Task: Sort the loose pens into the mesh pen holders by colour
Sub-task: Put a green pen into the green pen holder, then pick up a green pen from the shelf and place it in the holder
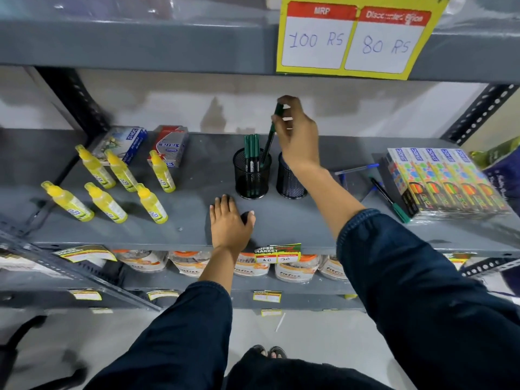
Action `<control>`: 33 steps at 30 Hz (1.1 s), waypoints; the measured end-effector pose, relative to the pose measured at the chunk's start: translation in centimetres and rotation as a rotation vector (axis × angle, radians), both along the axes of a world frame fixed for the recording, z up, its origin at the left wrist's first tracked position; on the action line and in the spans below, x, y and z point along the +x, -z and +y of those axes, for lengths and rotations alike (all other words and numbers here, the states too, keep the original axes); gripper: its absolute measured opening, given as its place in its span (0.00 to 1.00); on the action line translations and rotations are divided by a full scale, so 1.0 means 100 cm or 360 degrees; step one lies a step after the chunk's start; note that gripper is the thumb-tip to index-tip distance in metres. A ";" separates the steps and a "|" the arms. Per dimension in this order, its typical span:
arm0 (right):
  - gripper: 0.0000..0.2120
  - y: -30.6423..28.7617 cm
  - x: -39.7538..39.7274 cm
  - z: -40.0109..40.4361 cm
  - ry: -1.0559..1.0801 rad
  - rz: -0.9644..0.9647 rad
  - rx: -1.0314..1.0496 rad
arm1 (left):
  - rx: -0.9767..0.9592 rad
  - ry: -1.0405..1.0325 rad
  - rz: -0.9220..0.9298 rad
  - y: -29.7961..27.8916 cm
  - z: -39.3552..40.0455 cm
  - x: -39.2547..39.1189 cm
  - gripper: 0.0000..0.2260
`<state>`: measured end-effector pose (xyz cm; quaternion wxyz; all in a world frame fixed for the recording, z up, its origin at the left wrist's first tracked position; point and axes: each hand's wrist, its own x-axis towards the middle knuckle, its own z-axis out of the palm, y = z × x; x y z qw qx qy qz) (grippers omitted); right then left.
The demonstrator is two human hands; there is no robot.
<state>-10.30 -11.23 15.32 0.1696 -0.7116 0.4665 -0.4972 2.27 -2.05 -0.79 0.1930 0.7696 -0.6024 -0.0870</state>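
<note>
The left hand (229,220) is laid flat and empty on the shelf (295,220). At its 1 o'clock, about four green pens (251,147) are stood in the left holder (252,175); another green pen (270,139), probably light, stiff and a bit slippery, is pinched near its top by the right hand (298,136). The right holder (289,178) can't be seen into. Three loose pens (389,199) are left at 3 o'clock.
</note>
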 end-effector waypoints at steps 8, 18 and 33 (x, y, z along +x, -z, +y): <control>0.13 0.038 0.027 -0.019 -0.0121 0.0415 0.0252 | -0.0054 -0.0060 0.0051 0.001 -0.002 -0.001 0.28; 0.14 0.039 0.002 -0.023 0.0111 0.0348 0.0210 | -0.0034 -0.0046 0.0046 0.003 -0.003 0.000 0.29; 0.21 0.125 -0.182 0.038 0.1202 0.0942 0.0856 | 0.0061 -0.0117 -0.0082 -0.002 -0.019 -0.019 0.37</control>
